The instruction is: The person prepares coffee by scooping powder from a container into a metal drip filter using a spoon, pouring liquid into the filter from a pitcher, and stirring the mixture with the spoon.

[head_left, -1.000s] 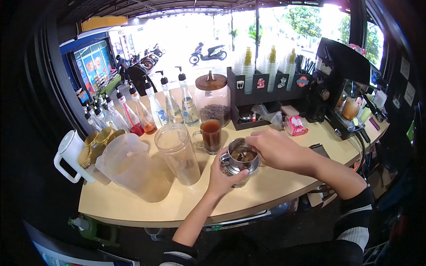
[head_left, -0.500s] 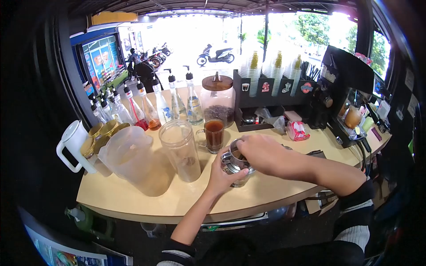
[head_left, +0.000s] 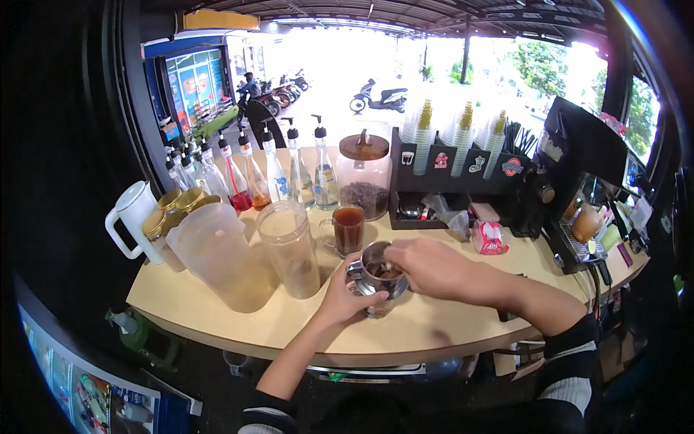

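Observation:
A metal drip coffee filter with a side handle and a wide rim rests on a small glass near the counter's front. My left hand is closed around its left side, thumb across the front of the rim. Over the filter's right edge, my right hand has its fingers pinched and dipped toward the inside; what they hold is hidden. Something dark and brown lies in the filter. Just behind it stands a glass mug of reddish-brown drink.
Left on the counter are a cloudy pitcher, a tall clear container and a white jug. Behind stand several pump bottles, a jar of dark beans and a cup rack. A coffee machine is on the right.
The camera view has shifted, so the scene sits a little differently. My right hand has drawn slightly back toward the filter's right edge, showing more of the inside. My left hand keeps its grip.

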Available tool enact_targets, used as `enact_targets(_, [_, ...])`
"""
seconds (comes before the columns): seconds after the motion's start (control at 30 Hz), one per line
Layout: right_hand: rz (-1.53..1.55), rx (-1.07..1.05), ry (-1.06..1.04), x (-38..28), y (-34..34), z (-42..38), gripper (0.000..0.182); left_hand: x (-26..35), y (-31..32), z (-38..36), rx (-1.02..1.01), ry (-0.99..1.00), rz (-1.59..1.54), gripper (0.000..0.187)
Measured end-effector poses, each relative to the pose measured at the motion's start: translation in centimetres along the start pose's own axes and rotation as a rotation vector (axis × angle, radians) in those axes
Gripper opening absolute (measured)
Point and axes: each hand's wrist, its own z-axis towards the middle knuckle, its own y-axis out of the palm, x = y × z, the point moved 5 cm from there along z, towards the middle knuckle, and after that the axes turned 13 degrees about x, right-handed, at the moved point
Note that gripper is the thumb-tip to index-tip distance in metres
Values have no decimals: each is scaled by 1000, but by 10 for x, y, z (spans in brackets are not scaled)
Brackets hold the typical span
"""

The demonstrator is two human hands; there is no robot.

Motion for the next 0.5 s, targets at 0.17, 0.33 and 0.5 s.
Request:
enact_targets(0.17, [87, -62, 45, 16, -6, 1, 16, 17, -4, 8, -54, 3, 257, 78])
enact_targets(0.33, [98, -39, -141, 18, -6, 12, 17, 19, -10, 9, -71, -66, 391, 88])
enact_targets(0.5, [78, 47, -288, 24, 6, 6, 15, 20, -10, 11, -69, -78, 314, 82])
